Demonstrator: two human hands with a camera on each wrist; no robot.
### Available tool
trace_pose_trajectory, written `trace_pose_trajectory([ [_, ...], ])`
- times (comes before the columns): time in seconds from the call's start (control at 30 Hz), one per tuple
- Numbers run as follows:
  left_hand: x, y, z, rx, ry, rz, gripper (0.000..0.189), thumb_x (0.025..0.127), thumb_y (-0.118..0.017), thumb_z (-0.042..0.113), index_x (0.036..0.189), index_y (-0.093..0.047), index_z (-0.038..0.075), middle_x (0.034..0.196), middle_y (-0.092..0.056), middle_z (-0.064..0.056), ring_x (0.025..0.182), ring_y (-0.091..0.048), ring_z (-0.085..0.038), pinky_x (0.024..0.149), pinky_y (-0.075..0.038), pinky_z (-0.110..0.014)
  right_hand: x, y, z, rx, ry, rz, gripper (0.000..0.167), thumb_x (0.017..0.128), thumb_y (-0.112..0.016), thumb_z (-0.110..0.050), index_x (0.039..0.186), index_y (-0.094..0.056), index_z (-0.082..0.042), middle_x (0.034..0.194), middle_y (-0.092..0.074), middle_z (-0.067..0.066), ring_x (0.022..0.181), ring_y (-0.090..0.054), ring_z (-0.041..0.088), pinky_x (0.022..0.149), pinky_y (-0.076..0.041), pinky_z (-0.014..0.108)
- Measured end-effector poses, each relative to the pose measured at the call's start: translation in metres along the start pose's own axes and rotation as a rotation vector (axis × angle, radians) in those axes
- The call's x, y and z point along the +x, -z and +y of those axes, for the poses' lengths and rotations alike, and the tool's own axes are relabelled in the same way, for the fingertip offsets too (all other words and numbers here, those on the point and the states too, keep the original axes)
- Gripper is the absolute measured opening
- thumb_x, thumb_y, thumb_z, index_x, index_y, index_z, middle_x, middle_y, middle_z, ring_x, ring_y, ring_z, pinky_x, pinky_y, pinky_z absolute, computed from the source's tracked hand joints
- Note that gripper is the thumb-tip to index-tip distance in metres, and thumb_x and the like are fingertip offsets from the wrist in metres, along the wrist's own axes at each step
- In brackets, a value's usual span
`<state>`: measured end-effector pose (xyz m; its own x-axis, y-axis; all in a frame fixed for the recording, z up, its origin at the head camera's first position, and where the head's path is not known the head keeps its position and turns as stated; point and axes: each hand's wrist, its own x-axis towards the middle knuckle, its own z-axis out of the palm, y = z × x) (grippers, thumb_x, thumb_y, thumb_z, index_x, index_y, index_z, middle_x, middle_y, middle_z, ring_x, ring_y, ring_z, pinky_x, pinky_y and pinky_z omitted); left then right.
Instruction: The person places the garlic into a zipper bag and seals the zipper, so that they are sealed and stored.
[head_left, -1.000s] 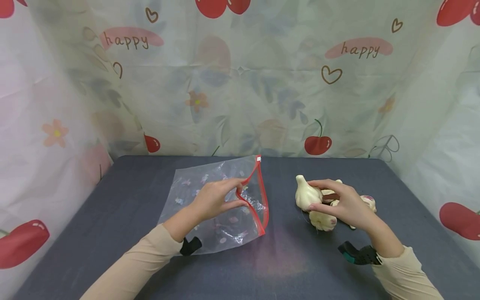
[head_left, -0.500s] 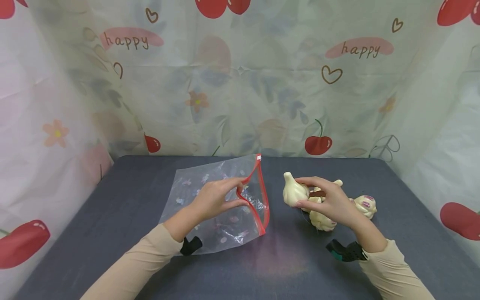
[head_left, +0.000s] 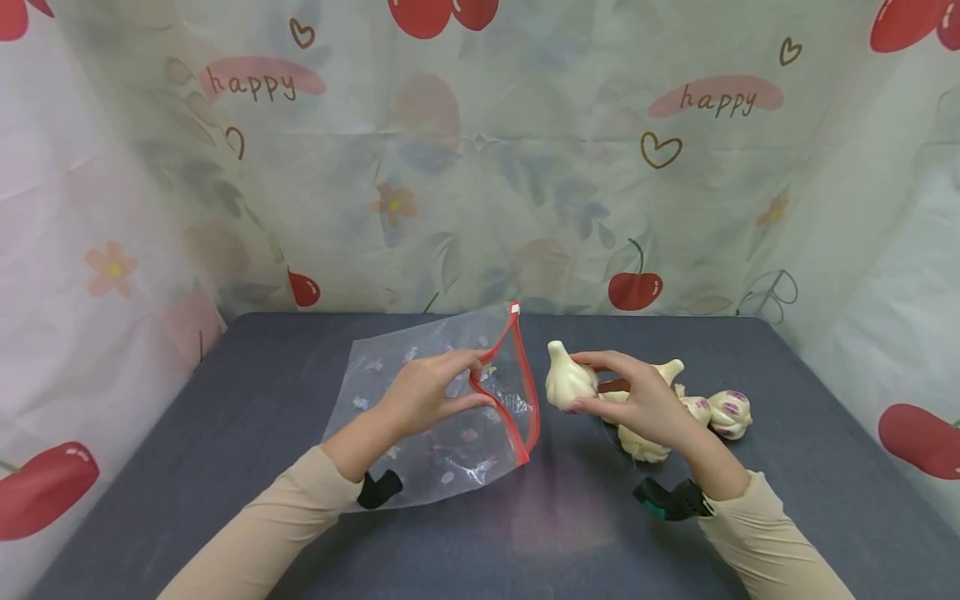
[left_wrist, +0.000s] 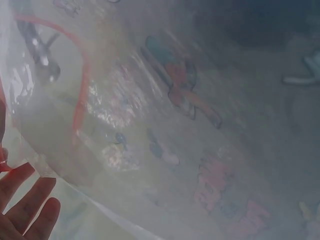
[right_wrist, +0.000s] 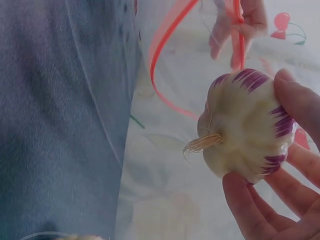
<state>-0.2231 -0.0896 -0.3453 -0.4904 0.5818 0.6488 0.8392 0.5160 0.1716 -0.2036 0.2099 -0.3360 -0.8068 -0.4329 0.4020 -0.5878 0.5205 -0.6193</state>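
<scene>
We see the left hand [head_left: 423, 396] gripping the red-edged mouth of a clear plastic bag [head_left: 442, 454], thumb and fingers parted. The right hand [head_left: 645, 404] holds a garlic bulb [head_left: 567, 382] (purple-streaked, in the wrist view) between thumb and fingers, near the bag's mouth; other bulbs [head_left: 730, 415] lie about that hand on the table [head_left: 570, 542].

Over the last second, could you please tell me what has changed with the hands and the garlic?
The right hand has carried its gripped garlic bulb leftward, closer to the bag's red-edged mouth, uncovering more of the other bulbs. Nothing was let go. The left hand still holds the clear bag open, nearly unmoved.
</scene>
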Motion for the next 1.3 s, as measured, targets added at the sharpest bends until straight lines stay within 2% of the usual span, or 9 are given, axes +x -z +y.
trace_pose_trajectory([
  [0.5,0.003,0.005,0.001,0.034,0.011,-0.013,0.034,0.071,-0.080,0.030,0.088,-0.056,0.013,0.115,-0.068,-0.002,0.087,-0.069,-0.013,0.054,-0.036,-0.016,0.011,-0.014,-0.014,0.026,-0.008,-0.060,0.052,0.076,-0.078,-0.021,0.123,-0.059,-0.010,0.120,-0.062,0.006,0.099,-0.059,0.012,0.078,-0.054,0.024],
  [0.9,0.008,0.008,0.003,-0.001,-0.001,-0.011,0.035,0.071,-0.081,0.029,0.085,-0.053,0.013,0.117,-0.067,-0.004,0.082,-0.069,-0.015,0.050,-0.029,-0.015,0.021,-0.027,-0.021,0.064,0.038,-0.087,0.052,0.076,-0.077,-0.018,0.123,-0.059,-0.008,0.119,-0.063,0.007,0.100,-0.060,0.016,0.078,-0.054,0.023],
  [1.0,0.009,0.009,0.003,0.002,-0.005,-0.008,0.036,0.070,-0.081,0.029,0.087,-0.054,0.012,0.115,-0.068,-0.004,0.077,-0.068,-0.016,0.050,-0.032,-0.016,0.023,-0.031,-0.022,0.066,0.052,-0.087,0.051,0.076,-0.077,-0.017,0.122,-0.059,-0.007,0.118,-0.063,0.008,0.098,-0.060,0.016,0.076,-0.054,0.023],
  [1.1,0.011,0.009,0.004,0.007,-0.002,-0.014,0.037,0.070,-0.081,0.029,0.091,-0.057,0.011,0.106,-0.070,-0.003,0.073,-0.066,-0.016,0.052,-0.039,-0.018,0.026,-0.033,-0.023,0.066,0.056,-0.086,0.050,0.076,-0.077,-0.017,0.122,-0.060,-0.006,0.116,-0.064,0.009,0.096,-0.060,0.017,0.075,-0.055,0.024],
  [1.3,0.014,0.011,0.005,0.009,0.000,-0.025,0.039,0.071,-0.080,0.030,0.096,-0.059,0.009,0.098,-0.069,-0.003,0.075,-0.066,-0.015,0.055,-0.043,-0.020,0.030,-0.036,-0.025,0.039,0.036,-0.096,0.048,0.078,-0.076,-0.020,0.121,-0.060,-0.007,0.114,-0.064,0.009,0.093,-0.059,0.017,0.074,-0.055,0.025],
])
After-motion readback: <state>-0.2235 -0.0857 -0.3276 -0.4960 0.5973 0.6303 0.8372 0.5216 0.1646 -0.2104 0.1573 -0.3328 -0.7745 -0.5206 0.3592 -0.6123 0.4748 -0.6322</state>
